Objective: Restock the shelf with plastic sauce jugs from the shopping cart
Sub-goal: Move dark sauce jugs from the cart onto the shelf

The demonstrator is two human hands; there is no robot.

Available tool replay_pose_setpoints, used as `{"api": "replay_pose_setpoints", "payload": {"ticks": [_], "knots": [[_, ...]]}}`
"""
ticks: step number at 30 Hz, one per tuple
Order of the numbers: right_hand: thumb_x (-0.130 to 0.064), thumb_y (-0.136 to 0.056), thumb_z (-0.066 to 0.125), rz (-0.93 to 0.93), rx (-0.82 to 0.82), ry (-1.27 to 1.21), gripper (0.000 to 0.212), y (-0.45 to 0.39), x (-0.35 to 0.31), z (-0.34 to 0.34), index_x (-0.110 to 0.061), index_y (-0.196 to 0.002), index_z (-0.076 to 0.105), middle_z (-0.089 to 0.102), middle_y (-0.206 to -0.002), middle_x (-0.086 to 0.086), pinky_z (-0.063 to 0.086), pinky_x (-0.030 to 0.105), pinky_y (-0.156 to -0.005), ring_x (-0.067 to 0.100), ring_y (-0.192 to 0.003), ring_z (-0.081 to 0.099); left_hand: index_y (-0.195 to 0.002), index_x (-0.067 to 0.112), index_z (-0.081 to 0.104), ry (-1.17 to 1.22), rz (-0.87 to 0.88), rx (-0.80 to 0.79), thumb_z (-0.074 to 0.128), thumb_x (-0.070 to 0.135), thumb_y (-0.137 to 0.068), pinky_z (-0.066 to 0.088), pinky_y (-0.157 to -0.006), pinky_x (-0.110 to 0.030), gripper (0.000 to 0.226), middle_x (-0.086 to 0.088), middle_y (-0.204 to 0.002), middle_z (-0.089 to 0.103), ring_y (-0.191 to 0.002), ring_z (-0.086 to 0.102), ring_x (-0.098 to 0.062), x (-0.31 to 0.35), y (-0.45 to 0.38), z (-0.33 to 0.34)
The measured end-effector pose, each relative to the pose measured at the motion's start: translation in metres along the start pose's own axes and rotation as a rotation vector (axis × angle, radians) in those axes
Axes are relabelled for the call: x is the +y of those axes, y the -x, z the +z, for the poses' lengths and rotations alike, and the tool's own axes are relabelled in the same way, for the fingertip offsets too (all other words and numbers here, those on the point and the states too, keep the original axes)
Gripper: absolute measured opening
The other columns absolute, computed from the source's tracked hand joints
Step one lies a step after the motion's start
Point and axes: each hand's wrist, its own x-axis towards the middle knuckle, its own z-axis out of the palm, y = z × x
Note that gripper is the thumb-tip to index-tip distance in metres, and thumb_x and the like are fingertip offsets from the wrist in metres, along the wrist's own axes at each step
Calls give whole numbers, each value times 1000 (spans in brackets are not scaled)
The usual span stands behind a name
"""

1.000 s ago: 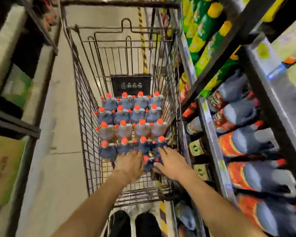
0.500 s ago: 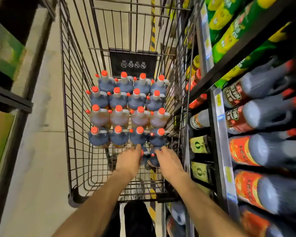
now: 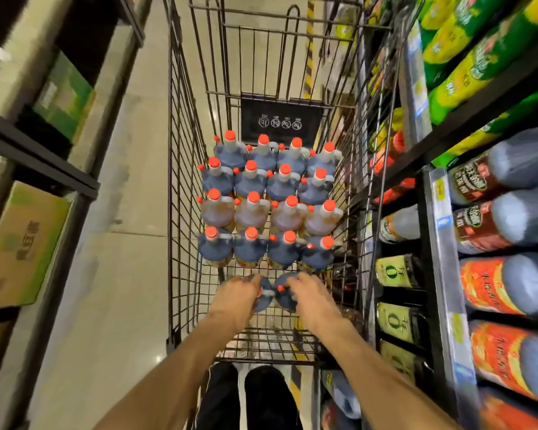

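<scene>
Wire shopping cart (image 3: 180, 212) held sixteen red-capped sauce jugs (image 3: 269, 201) upright in a four-by-four block, third row amber, rest dark. Left hand (image 3: 235, 297) and right hand (image 3: 308, 296) each gripped a separate dark jug (image 3: 266, 301) at the cart's near end. Shelf (image 3: 440, 243) alongside on the right held jugs lying sideways.

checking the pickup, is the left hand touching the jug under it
Touching: the head view shows the left hand lying over a dark jug, fingers curled on its top.

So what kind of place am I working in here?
Most likely a supermarket aisle: a wire shopping cart loaded with red-capped sauce jugs, and a shelf on the right stocked with labelled bottles behind price-tag rails.
</scene>
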Motion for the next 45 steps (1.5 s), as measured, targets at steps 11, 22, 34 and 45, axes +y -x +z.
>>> {"api": "replay_pose_setpoints", "payload": {"ticks": [11, 22, 34, 45], "knots": [[1, -82, 79, 149, 88, -741, 66, 1, 13, 13, -15, -141, 52, 59, -127, -2, 43, 24, -99, 19, -126, 56, -115, 37, 49, 845, -152, 110, 93, 28, -65, 44, -69, -7, 67, 23, -99, 64, -86, 61, 8, -39, 6, 48], [22, -67, 80, 232, -88, -1129, 103, -24, 38, 77, -27, -144, 31, 53, -129, -11, 49, 6, -74, 13, -124, 49, -144, 22, 43, 1164, -184, -51, 100, 3, -52, 53, -78, -10, 110, 1, -126, 65, -116, 64, -22, -53, -26, 92], [14, -64, 87, 263, -39, -1183, 81, -40, 48, 87, -8, -136, 55, 68, -131, 9, 52, 42, -105, 25, -122, 64, -139, 15, 45, 1284, -117, -28, 93, -13, -56, 60, -81, -27, 100, -10, -128, 66, -108, 67, -19, -55, -33, 94], [-4, -67, 94, 103, 103, -1260, 95, -6, 27, 5, -28, -143, 41, 65, -131, -15, 50, 31, -105, 1, -119, 63, -147, 25, 44, 1513, -53, 67, 101, 22, -56, 51, -105, -38, 107, 3, -138, 64, -127, 61, -15, -43, -1, 23]]}}
